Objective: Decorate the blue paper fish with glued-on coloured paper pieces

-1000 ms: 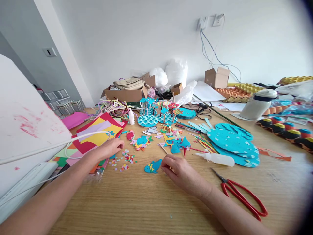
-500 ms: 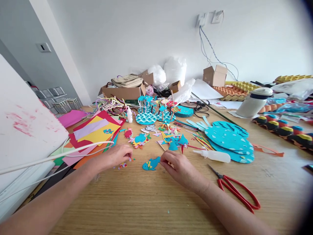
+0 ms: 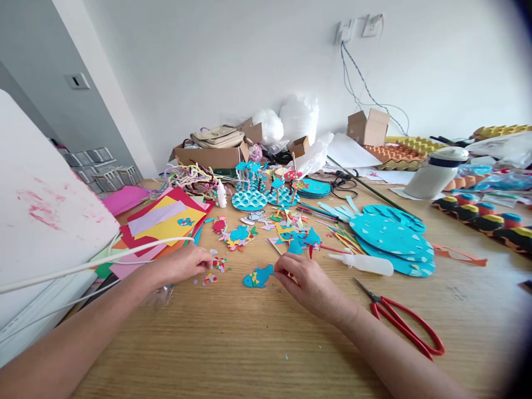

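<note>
A blue paper fish [image 3: 256,276] with yellow and green pieces stuck on it lies flat on the table between my hands. My right hand [image 3: 305,282] is closed, with thumb and fingertips pinched at the fish's tail. To the left, my left hand [image 3: 187,264] has its fingers curled together beside small coloured paper dots [image 3: 219,262]; whatever is in its fingertips is hidden. More loose dots [image 3: 210,279] lie just below these. Behind the fish are a decorated blue paper crab shape [image 3: 239,234] and cut blue paper scraps [image 3: 296,244].
Red-handled scissors [image 3: 409,327] lie right of my right forearm, below a glue bottle [image 3: 366,264] and blue discs [image 3: 390,235]. Coloured paper sheets [image 3: 166,221] and a white cable [image 3: 95,266] are at left. A small white bottle [image 3: 221,195] stands farther back.
My left hand has moved left, uncovering more of the dot pile. My right hand stays at the fish's tail, and the view has shifted slightly.
</note>
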Demonstrator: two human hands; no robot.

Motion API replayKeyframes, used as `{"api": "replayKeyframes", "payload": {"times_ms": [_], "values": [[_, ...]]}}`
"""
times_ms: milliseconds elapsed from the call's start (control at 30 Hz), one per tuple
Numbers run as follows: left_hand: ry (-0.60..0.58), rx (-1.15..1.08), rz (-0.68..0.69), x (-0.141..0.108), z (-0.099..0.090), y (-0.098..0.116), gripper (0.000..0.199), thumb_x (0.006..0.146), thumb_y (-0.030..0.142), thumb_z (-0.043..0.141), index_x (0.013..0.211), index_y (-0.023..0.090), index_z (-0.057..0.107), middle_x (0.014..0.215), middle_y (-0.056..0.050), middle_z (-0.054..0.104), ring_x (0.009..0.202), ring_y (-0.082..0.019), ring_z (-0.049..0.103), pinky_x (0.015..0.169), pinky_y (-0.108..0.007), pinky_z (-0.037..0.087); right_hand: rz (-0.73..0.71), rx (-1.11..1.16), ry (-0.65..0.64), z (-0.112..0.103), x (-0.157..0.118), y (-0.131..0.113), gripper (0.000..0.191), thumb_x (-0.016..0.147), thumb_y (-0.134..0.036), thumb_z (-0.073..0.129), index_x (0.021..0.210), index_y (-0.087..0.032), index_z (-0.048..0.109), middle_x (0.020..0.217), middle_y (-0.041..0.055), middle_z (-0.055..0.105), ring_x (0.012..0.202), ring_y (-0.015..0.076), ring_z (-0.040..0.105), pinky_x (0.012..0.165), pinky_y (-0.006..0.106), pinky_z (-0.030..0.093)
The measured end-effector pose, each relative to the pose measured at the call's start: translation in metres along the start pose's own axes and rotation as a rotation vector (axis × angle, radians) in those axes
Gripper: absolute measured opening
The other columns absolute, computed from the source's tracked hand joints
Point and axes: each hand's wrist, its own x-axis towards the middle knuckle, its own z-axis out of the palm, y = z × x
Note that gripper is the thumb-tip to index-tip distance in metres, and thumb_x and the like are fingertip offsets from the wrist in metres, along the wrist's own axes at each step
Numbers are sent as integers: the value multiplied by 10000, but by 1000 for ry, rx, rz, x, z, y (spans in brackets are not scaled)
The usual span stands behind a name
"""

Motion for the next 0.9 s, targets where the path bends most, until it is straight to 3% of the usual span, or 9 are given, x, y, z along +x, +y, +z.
{"api": "replayKeyframes", "payload": {"times_ms": [300,500,900], "values": [[118,53,-163,-1,-11,-30,231,719,114,409,801,212,601,843,3,652,797,-160,561,707,-241,386,1,7,7,0,0,2,149,825,-142,408,738,-162,527,718,41,567,627,118,511,553,221,382],[65,68,-116,-8,-2,-30,153,687,105,448,678,199,569,705,14,601,697,-145,534,639,-219,377,3,15,1,1,-1,3,141,820,-128,408,757,-164,529,734,40,572,649,121,520,571,226,388],[-8,114,-64,-14,10,-34,166,669,57,457,693,191,553,801,-7,564,801,-159,510,714,-247,366,3,12,-6,1,-1,3,144,821,-133,409,749,-168,528,723,38,575,647,125,524,569,230,386]]}}
